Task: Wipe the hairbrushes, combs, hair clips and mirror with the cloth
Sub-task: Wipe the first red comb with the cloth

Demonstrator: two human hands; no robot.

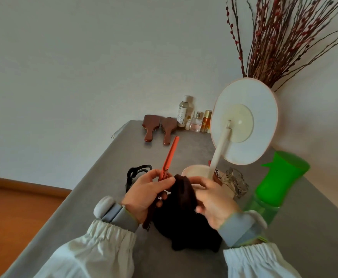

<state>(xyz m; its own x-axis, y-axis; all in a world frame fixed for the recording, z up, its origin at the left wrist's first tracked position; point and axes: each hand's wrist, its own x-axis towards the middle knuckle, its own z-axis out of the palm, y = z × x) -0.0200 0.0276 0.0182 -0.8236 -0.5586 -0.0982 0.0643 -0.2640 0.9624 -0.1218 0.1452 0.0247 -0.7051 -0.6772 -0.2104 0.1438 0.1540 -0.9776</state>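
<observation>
Right now my left hand (pixel 144 194) has its fingers (pixel 165 181) pinched narrow around the near end of the orange comb (pixel 169 156), whose long tail points away from me toward the far end of the bench (pixel 96 177). My right hand (pixel 212 199) is closed on the dark brown cloth (pixel 184 213), thumb and fingers bunching its top fold just beside the comb; the rest of the cloth hangs down and pools on the bench below both hands. I cannot tell whether the cloth is actually touching the comb's teeth, since my left hand hides them.

I take the mirror (pixel 244 121) as my landmark. It stands just beyond my right hand, its round face tilted on a pale stem that rises from a pink-rimmed base (pixel 196 170). Left of the mirror and farther back, two brown wooden hairbrushes (pixel 158 126) lie side by side, bristles down, handles toward me. Between them and the mirror, against the wall, stand several small bottles (pixel 192 119). Just right of the mirror's base lies a clear hair clip (pixel 235 181), with another striped item half hidden beside it. Right of the mirror, close to my right wrist, stands a green spray bottle (pixel 278 183). Left of the base, just past my left hand, lies a black clip (pixel 136 172). Behind the mirror rises a bunch of reddish dry twigs (pixel 274 41).
</observation>
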